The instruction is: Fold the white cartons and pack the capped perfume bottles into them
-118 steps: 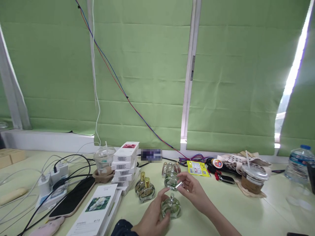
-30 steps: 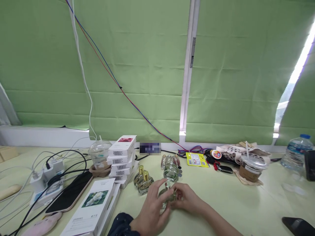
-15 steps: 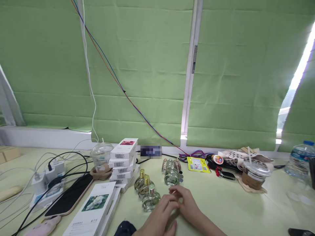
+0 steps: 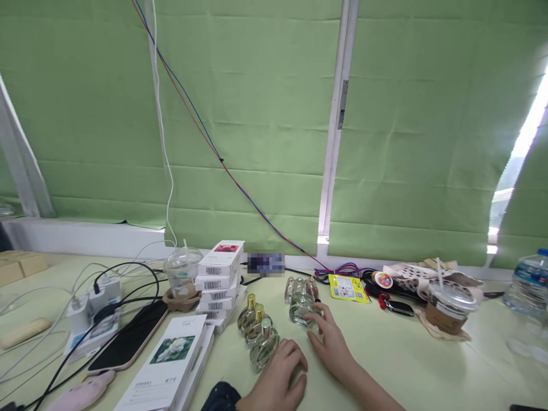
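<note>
gleaming silver-capped green glass bottle (image 4: 264, 346), upright

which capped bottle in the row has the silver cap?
The nearest perfume bottle, beside the left hand; the two bottles behind it have gold caps.

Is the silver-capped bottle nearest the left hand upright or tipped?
Upright. The silver-capped bottle stands on the table with its cap pointing up, in a row with two gold-capped bottles. The left hand rests beside it.

Left hand (image 4: 280, 374) palm down, fingers loosely curled, right hand (image 4: 329, 341) fingers spread forward
</note>
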Available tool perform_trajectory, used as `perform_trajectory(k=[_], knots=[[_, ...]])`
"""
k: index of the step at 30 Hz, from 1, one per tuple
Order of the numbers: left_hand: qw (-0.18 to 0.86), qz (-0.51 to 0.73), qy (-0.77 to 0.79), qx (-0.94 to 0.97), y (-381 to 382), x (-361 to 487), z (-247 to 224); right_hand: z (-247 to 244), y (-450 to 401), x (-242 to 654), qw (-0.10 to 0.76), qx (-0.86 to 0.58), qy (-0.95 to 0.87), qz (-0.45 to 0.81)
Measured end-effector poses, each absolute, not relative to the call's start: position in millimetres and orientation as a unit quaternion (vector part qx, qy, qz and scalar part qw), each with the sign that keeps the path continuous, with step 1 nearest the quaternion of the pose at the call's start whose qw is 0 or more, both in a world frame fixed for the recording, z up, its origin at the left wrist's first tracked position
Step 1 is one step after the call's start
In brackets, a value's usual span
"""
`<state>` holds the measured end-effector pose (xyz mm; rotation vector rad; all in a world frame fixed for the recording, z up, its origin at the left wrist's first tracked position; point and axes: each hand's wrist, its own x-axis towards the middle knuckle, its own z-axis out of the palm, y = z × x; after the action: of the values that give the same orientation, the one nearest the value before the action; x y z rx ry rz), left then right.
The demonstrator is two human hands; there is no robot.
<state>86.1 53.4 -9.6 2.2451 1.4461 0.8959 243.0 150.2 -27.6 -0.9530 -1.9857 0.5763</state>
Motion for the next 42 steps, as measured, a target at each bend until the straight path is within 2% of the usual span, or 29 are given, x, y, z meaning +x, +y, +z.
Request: perform_trajectory(k=[4, 15, 20, 28, 34, 42], knots=[[0.157, 0.346, 0.525, 0.762, 54.3, 86.6, -7.3, -25.9, 149.7, 242.4, 0.408, -0.374, -0.801, 0.228], [0.135, 0.403, 0.550, 0.719, 60.3, 77.8, -13.3, -17.2, 145.5, 243.1, 0.303, -0.395, -0.835, 0.234], [0.111, 0.420, 0.518, 0.737, 62.0, 72.3, -23.8, -12.0, 144.7, 247.2, 0.325, -0.379, -0.835, 0.231], [0.108, 0.380, 0.511, 0.763, 66.7, 68.2, -38.3, -2.6, 139.9, 257.0, 0.375, -0.304, -0.840, 0.249], [0.105, 0.392, 0.490, 0.772, 71.2, 64.9, -45.3, -14.5, 154.4, 257.8, 0.434, -0.402, -0.783, 0.191], [0.105, 0.389, 0.485, 0.776, 72.9, 64.5, -42.6, -32.0, 165.1, 254.5, 0.448, -0.401, -0.756, 0.260]])
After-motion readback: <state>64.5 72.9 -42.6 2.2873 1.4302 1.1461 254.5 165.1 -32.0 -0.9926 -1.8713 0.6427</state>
